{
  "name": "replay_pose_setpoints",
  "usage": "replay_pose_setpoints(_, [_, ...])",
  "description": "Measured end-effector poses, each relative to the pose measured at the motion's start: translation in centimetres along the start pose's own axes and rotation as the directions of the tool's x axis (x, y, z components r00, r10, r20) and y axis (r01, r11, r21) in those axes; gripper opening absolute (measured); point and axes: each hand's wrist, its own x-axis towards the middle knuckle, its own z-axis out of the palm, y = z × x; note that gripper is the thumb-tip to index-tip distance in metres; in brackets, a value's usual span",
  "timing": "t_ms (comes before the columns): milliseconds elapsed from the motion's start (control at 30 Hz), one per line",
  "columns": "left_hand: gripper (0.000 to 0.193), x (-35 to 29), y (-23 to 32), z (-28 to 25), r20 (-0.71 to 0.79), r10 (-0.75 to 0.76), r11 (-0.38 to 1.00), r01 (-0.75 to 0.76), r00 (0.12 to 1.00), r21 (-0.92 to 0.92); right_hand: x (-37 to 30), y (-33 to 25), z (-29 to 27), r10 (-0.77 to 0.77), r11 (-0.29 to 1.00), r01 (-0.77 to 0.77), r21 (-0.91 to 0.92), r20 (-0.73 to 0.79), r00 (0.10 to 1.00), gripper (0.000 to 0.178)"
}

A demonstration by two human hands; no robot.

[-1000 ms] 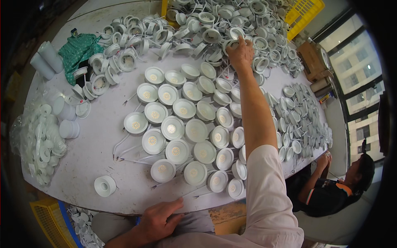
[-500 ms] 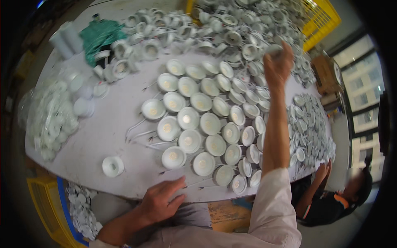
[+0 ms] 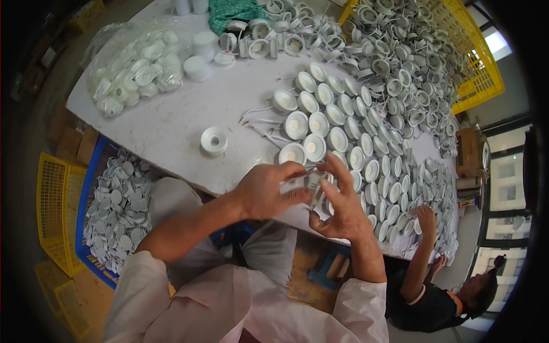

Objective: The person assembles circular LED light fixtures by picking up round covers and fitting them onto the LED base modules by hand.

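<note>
nearest to me, over the near edge of the table [image 3: 183,137], the left hand [image 3: 269,191] has thumb and fingers closing on a small white piece [image 3: 314,182], which i read as a pinch. the right hand [image 3: 346,208] comes at it from the other side with bent fingers; they blur on my feed, so i can't tell whether they grasp the piece or only hang beside it. the piece sits between both hands, over the table's near edge, its exact shape unclear to me.

below the table's left front edge i see a blue crate [image 3: 87,197] full of flat white discs [image 3: 119,211], with a yellow crate [image 3: 51,211] just beside it. on the table near that edge, one white cup [image 3: 214,141] stands apart.

round white lamps [image 3: 319,124] fill the table's middle and run to its right side, many of them tilted. there a co-worker's hand [image 3: 424,219] is up close to the lamps.

at the table's left side lies a clear bag [image 3: 114,43] of white cups, a short white stack [image 3: 197,67] near it. at the table's far side i have a green cloth [image 3: 231,12], then a big heap of lamp rings [image 3: 394,86] against a yellow basket [image 3: 485,80].
</note>
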Motion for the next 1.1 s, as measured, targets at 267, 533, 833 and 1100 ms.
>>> replay_pose_setpoints(267, [0.051, -3.4, -1.9, -1.9, 0.503, -0.284, 0.723, 0.527, 0.817, -0.447, 1.0, -4.5, 2.7, -0.003, 0.999, -0.012, 0.046, 0.326, 0.945, 0.091])
replay_pose_setpoints(533, [0.047, -7.5, -2.1, -1.8, 0.186, -0.228, 0.418, 0.268, 0.956, -0.868, 1.1, -5.1, 7.3, 0.412, 0.858, -0.373, 0.352, -0.043, 0.91, 0.103])
replay_pose_setpoints(833, [0.033, -7.1, -1.8, -4.6, 0.362, -0.219, 0.641, 0.413, 0.906, -0.647, 3.2, -5.3, 4.9, 0.102, 0.992, -0.116, 0.056, 0.211, 0.972, 0.085])
replay_pose_setpoints(1100, [0.028, -6.7, -3.2, -4.3, 0.557, -0.245, 0.784, 0.5, 0.794, -0.368, 4.0, -5.3, 3.9, 0.085, 0.988, -0.021, -0.154, 0.424, 0.902, 0.089])
